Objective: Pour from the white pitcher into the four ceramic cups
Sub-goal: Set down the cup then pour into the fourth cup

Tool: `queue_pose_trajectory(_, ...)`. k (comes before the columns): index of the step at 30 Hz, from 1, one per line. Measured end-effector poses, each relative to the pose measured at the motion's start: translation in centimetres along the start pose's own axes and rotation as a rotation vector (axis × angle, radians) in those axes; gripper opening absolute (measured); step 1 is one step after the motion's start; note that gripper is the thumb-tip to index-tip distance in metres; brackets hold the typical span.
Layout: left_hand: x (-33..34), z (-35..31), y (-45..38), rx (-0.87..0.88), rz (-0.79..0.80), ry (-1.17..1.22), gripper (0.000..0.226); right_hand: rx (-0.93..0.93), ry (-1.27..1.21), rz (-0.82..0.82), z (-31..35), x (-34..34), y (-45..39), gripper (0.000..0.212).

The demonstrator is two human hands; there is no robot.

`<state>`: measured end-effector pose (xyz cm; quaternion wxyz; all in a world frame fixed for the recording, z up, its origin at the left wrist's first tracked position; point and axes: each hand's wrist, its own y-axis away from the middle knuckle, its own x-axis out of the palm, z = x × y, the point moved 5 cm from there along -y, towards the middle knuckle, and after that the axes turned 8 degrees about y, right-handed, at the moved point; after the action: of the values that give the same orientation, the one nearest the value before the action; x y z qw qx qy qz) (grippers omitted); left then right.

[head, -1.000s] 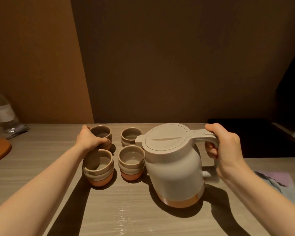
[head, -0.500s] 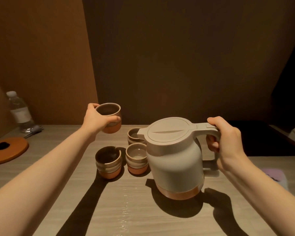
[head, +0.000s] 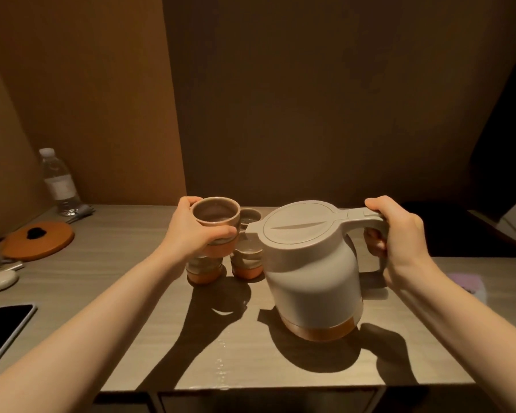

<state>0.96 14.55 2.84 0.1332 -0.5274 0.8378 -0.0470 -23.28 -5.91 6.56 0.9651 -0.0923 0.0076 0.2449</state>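
**Cup up in one hand, pitcher in the other**

Both hands are busy. Left hand is wrapped round a ceramic cup, thumb on the far side and fingers curled across the near side, holding it up off the table just left of the pitcher's spout. Right hand has its fingers curled round the handle of the white pitcher, thumb on top of the handle. The pitcher's lid is on, and judging by the shadow under it, it looks lifted a bit off the wooden table, though I can't say for sure.

Three more cups sit on the table behind the raised one: a near-left cup mostly hidden under the left hand, a near-right cup just beside it, and a far cup peeking out by the spout. All have that orange band at the base, same as the pitcher.

Off to the left there's a plastic water bottle at the far edge, a round orange coaster, a small white case and a phone lying near the left edge. Something purple sits by the right forearm.
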Motion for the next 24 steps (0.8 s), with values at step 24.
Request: queue_pose_trajectory(24, 2.5, 7.8, 8.3, -0.049, 0.124, 0.021, 0.088, 0.021, 0.116, 0.070, -3.1, 0.5, 0.7, 0.038)
